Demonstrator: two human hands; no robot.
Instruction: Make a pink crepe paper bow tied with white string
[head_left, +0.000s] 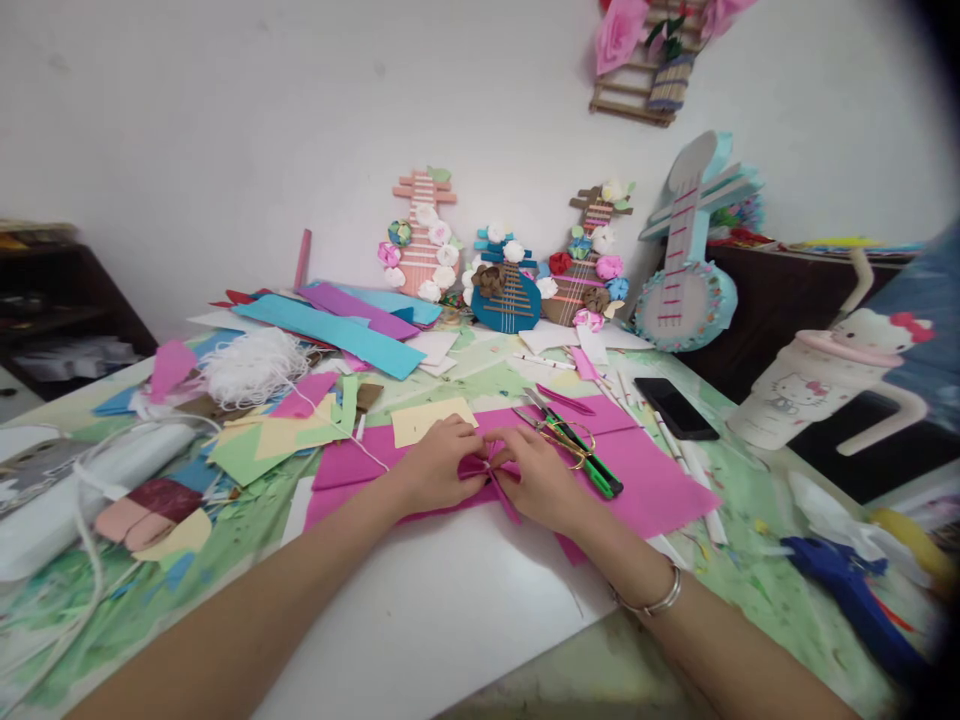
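My left hand and my right hand meet over the middle of the work area, fingers closed in a pinch. Between them is a folded piece of magenta crepe paper, its lower end poking out under my right fingers. Something pale, perhaps string, shows at the pinch point; the fingers hide most of it. Under and beyond the hands lies a magenta crepe paper sheet. Gold-handled scissors and a green utility knife rest on it, just right of my right hand. A white board lies beneath my wrists.
White yarn and paper scraps crowd the left, beside a power strip. A phone, a tumbler and a blue glue gun are at right. Several decorated paper instruments stand against the wall.
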